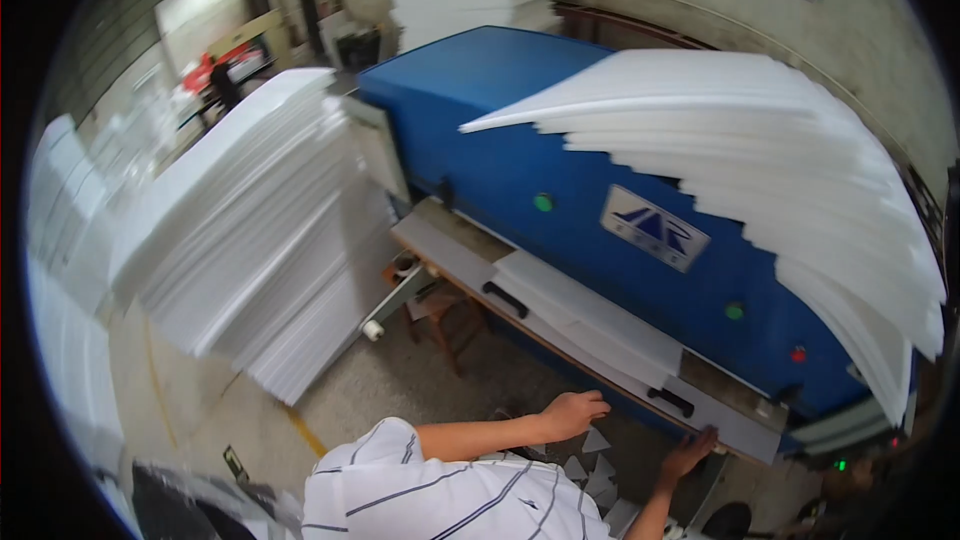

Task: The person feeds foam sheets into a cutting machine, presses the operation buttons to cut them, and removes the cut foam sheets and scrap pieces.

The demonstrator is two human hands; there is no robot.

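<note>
My left hand (572, 414) hovers by the front edge of the machine's work table, its fingers curled in and nothing visible in them. At the table's right end, my right hand (690, 452) rests against the edge with its fingers laid out over it. White foam sheets (590, 325) lie on the grey table plate (735, 422), partly under the front of the blue machine (480, 165). Two black handles, a left handle (505, 300) and a right handle (671, 401), are fixed to the plate.
A leaning pile of white sheets (740, 130) overhangs the machine's top. To the left stands a tall stack of white sheets (260, 230). A wooden stool (445, 325) sits beneath the table's left end. White scraps (597, 470) lie below my hands.
</note>
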